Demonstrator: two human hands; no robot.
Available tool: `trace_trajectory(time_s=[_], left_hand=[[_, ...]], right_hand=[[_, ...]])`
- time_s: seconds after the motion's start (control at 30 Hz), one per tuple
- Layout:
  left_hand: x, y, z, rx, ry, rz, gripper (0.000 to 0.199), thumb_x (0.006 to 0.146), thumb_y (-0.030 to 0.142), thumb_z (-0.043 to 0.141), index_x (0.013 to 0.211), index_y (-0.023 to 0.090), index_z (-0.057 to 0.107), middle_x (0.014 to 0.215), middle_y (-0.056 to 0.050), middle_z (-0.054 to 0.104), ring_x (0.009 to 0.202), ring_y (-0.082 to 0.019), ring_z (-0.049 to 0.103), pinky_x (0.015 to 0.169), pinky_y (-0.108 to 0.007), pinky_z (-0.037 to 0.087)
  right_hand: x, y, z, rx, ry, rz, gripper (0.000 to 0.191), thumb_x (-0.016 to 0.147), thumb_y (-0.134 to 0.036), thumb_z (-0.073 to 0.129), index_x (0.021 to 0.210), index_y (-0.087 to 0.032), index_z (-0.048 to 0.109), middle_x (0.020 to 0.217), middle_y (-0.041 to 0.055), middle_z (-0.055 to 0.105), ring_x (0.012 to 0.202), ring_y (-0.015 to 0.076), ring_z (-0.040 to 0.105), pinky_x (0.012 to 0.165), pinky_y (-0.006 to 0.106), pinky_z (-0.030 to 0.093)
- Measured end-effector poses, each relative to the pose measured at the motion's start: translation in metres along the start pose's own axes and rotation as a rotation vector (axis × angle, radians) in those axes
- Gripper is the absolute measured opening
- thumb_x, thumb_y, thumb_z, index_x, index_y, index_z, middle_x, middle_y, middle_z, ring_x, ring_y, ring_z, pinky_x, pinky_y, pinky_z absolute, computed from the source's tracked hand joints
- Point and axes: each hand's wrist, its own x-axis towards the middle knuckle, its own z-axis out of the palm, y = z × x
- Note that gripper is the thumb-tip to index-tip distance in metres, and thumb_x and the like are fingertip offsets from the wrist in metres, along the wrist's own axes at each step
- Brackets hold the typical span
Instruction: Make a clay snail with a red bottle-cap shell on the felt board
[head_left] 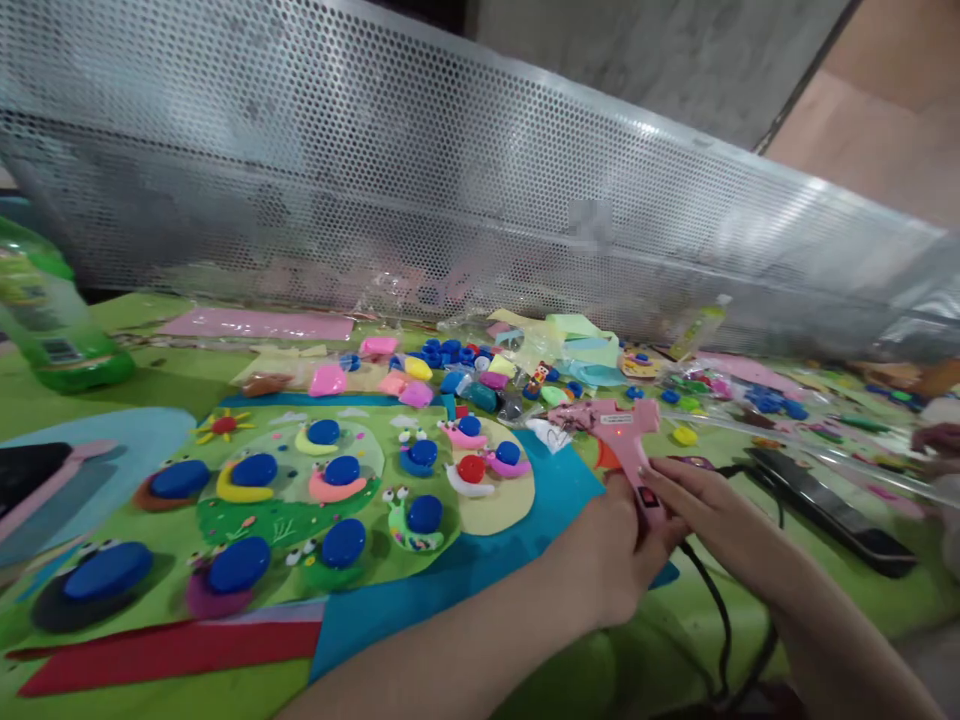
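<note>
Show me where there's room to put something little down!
There's bare green table between the green bottle and the snail picture. A bare blue strip lies between the round cream paper and the left hand. It's crowded behind the picture, with blue caps and colourful lumps.

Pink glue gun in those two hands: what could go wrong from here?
1. A red light glows on the pink glue gun, so it may be hot: its front end, pointed toward crumpled plastic, could soften that.
2. Glue might drip onto the blue sheet nearby.
3. The black cord curves close to the right forearm; an arm could snag it and tug the gun.
</note>
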Motion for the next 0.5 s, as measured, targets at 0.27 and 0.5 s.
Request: trace_trajectory(time_s=[0.27,0.5], left_hand=[[-0.006,0.004,-0.004,0.205,-0.082,0.038,0.064,0.083,0.054,0.036,0.131,0.012,0.031,0.088,-0.010,0.061,0.077,-0.024,0.056,0.060,-0.030,0.041],[-0.008,0.010,-0.004,0.233,-0.129,0.104,0.044,0.087,0.042,0.037,0.123,0.017,0.043,0.091,-0.007,0.062,0.082,-0.021,0.055,0.067,-0.028,0.040]], right_hand=[[0.034,0.021,-0.002,0.518,0.154,0.300,0.023,0.085,-0.029,0.040,0.074,-0.018,0.057,0.079,0.0048,0.064,0.062,0.0144,0.061,0.045,0.021,0.048],[0.069,0.046,-0.001,0.574,0.321,0.388,0.028,0.092,-0.033,0.036,0.086,-0.013,0.054,0.072,0.0006,0.055,0.051,0.0062,0.052,0.042,0.018,0.041]])
